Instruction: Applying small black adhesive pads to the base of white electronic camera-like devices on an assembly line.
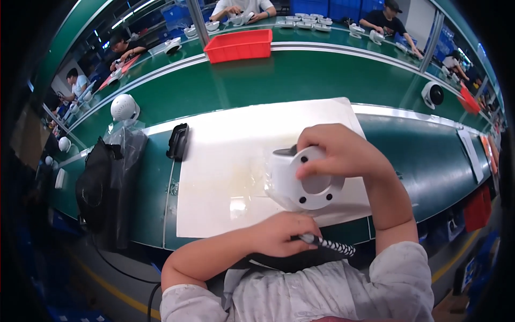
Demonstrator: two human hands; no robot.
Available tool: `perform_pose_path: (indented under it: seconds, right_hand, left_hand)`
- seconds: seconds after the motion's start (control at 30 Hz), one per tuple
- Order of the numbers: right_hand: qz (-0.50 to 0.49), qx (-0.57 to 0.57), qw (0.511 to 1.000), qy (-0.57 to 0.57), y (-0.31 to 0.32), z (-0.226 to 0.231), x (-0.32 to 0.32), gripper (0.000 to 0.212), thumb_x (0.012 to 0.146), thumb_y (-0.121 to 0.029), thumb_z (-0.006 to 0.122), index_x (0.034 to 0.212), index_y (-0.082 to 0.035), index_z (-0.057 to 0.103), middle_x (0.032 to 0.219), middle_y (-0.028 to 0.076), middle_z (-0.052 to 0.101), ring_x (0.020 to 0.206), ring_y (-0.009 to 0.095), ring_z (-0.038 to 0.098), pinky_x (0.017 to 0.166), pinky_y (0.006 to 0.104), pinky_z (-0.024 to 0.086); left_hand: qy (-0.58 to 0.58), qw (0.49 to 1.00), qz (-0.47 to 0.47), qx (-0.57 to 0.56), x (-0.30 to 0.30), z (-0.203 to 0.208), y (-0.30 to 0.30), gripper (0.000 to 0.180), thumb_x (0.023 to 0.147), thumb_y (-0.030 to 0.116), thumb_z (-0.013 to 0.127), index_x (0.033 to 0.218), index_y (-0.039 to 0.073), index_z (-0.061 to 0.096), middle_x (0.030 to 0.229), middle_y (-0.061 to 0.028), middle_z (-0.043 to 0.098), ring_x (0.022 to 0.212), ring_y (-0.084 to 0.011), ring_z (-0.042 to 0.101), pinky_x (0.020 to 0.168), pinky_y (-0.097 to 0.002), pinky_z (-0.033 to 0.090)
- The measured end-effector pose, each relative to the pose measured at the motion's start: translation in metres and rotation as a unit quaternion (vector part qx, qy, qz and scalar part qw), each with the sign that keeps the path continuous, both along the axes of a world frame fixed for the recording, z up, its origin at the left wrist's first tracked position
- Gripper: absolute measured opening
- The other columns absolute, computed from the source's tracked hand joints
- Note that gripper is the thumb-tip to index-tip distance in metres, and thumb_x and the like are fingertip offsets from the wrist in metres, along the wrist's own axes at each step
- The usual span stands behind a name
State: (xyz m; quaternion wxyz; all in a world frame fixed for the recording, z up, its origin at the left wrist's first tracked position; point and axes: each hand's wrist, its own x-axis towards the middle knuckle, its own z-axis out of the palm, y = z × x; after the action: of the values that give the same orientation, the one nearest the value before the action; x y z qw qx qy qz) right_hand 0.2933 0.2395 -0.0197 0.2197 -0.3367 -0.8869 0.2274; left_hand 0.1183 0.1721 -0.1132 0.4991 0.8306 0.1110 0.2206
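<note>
Across the workshop, with clock positions read from the middle of the white sheet, workers (389, 21) sit from 10 to 2 o'clock. Nearer runs a green belt (322, 78), then the green surface (424, 161) bearing the sheet (214, 177). At 9 o'clock lies a black bag (95, 185); just before 12, a red tray (238, 47); at 10, a white dome (123, 108); between 9 and 10, a black shell (178, 142) by the sheet's edge.

The white housing (287, 185) is at 3 o'clock over the sheet, tilted, its ring and three black feet (329, 197) facing the wearer. The right hand (340, 150) has its fingers clamped on the ring, thumb across the front. At 6 o'clock, the left hand (281, 233) has its fingers closed around the pale end of a black-and-white rod (338, 247), which points toward 4.

The step in hand seems to be holding and turning the housing; the next move probably calls for a steady right grip and a choice to raise the rod or lay it aside.

Hard to judge: whether the housing touches the sheet, how clear film (269, 172) sits about it, and what the rod is. The right fingertips behind the ring are hidden.
</note>
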Motion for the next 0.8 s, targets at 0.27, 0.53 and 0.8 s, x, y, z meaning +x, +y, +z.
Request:
perform_pose_path:
  seconds: [0.27,0.53,0.8]
  right_hand:
    - [-0.203,-0.234,0.814,0.492,0.114,-0.042,0.047,0.024,0.081,-0.024,0.057,0.088,-0.001,0.053,0.070,0.000,0.053,0.058,0.006,0.045,0.055,0.0188,0.037]
    - [-0.425,0.334,0.841,0.035,0.236,-0.112,0.045,0.019,0.075,-0.007,0.053,0.093,-0.005,0.052,0.084,0.013,0.053,0.083,0.033,0.050,0.072,0.0389,0.041]
    - [-0.350,0.236,0.899,-0.118,0.227,-0.149,0.032,0.021,0.081,-0.019,0.045,0.092,-0.006,0.056,0.091,0.011,0.053,0.089,0.027,0.050,0.078,0.0373,0.041]
  left_hand:
    - [0.036,0.997,0.044,0.056,0.002,-0.008,0.007,0.021,0.077,0.017,0.057,0.093,0.004,0.053,0.084,-0.0114,0.055,0.077,-0.0284,0.054,0.065,-0.0333,0.043]
    - [0.050,0.997,0.023,0.058,-0.004,0.000,0.008,0.021,0.077,0.017,0.055,0.093,0.004,0.053,0.087,-0.0109,0.056,0.081,-0.0278,0.054,0.068,-0.0331,0.044]
    - [0.059,0.997,0.005,0.051,-0.002,0.001,0.008,0.020,0.076,0.013,0.055,0.094,0.005,0.054,0.086,-0.0104,0.056,0.081,-0.0269,0.054,0.068,-0.0332,0.044]
